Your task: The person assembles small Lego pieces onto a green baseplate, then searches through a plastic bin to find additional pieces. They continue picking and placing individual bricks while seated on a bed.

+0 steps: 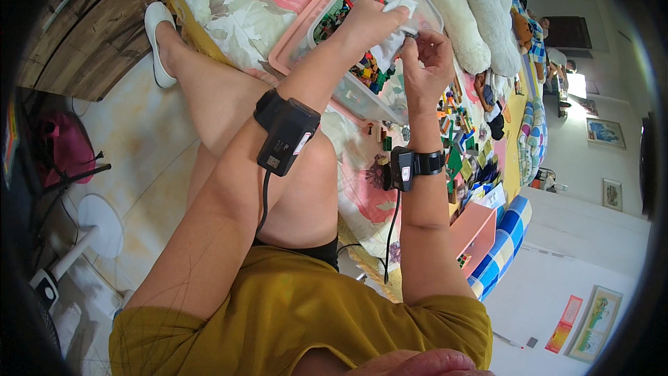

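Forearms reach out from a mustard shirt (299,306), each with a black wrist device strapped on: one on the left arm (289,136), one on the right (412,167). Beyond them, both hands meet over a clear plastic bin (426,1) of mixed toy bricks (341,22), which stands on a bed with a floral sheet (365,188).

The right hand (430,69) has its grip pinched, thumb against finger, on a small grey piece (410,35); its kind is too small to tell. The left hand (376,22) has its grip closed on a white cloth (385,50), bunched at the fingertips and hanging slack over the bin beside the small piece. The cloth's long axis runs roughly near to far, its lower end pointing back toward the wearer and slightly left. The piece seems to lie crosswise at the thumb tip, though which end leads is unclear.

With so little surface pinched, the piece could slip and be lost among the bricks below; the loose cloth might snag it or hide it from view.

Further right, loose bricks (456,143) lie scattered on the bed. At the far side rests a big white plush toy (463,17), and beyond, framed pictures (605,132) hang on a pale wall.
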### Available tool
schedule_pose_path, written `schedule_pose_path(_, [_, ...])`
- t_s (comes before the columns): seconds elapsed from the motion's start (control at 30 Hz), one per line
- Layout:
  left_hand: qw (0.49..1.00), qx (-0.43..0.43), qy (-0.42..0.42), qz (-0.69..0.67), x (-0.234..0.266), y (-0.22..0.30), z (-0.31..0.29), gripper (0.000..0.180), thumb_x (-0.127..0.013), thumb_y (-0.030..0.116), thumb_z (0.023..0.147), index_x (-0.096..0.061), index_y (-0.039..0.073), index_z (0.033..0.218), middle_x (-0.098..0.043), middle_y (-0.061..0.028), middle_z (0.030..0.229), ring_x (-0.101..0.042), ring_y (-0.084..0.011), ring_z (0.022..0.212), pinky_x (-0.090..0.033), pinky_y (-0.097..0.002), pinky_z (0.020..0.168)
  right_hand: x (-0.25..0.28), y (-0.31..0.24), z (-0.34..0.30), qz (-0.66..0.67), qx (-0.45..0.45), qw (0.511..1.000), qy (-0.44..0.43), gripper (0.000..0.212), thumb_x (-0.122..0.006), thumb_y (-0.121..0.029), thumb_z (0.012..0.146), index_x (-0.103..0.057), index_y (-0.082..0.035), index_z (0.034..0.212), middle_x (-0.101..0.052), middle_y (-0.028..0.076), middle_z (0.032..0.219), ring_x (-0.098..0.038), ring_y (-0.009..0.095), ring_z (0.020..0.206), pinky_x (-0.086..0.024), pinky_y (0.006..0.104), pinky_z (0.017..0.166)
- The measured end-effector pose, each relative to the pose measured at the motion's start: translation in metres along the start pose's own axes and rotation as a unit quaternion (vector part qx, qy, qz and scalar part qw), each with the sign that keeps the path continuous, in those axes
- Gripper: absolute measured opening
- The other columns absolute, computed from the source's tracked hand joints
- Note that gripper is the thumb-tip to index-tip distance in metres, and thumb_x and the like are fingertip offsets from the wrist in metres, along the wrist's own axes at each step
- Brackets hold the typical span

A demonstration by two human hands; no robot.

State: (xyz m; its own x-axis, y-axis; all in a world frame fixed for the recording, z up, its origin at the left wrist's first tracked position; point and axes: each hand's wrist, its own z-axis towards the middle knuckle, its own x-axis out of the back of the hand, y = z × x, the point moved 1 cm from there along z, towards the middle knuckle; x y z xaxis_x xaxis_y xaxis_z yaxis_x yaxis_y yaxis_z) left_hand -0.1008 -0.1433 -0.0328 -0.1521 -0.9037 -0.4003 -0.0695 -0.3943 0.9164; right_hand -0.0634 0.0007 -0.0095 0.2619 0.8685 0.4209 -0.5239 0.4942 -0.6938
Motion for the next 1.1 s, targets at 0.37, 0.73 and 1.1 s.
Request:
schedule_pose_path(0.37, [0.999, -0.027, 0.016, 0.021, 0.006, 0.008, -0.007, 0.031, -0.073, 0.026, 0.083, -0.072, -0.003, 0.092, -0.069, -0.0062, 0.082, -0.065, -0.0129, 0.067, -0.05, -0.0306, 0.055, -0.003, -0.007, -0.001, -0.018, 0.074, 0.997, 0.004, 0.021, -0.07, -0.003, 0.084, -0.058, 0.0, 0.101, -0.065, 0.004, 0.074, -0.063, 0.008, 0.061, -0.05, 0.0218, 0.055])
schedule_pose_path(0.73, [0.998, 0.01, 0.063, -0.006, 0.015, 0.01, -0.012, 0.032, -0.068, 0.027, 0.09, -0.069, -0.003, 0.102, -0.07, -0.0087, 0.085, -0.065, -0.016, 0.068, -0.052, -0.0328, 0.058, 0.13, 0.161, -0.026, -0.265, -0.263, 0.917, 0.14, 0.03, -0.073, -0.021, 0.076, -0.069, 0.007, 0.087, -0.067, 0.01, 0.068, -0.068, 0.021, 0.066, -0.053, 0.0339, 0.063])
schedule_pose_path(1.1, [0.991, -0.029, 0.123, -0.049, 0.016, 0.008, -0.012, 0.034, -0.064, 0.031, 0.091, -0.069, -0.002, 0.087, -0.067, -0.0063, 0.076, -0.059, -0.0129, 0.061, -0.047, -0.0321, 0.053, 0.085, 0.076, 0.039, -0.248, 0.011, 0.967, 0.052, 0.022, -0.07, -0.015, 0.086, -0.072, 0.0, 0.102, -0.072, 0.014, 0.086, -0.069, 0.021, 0.073, -0.054, 0.0338, 0.069])
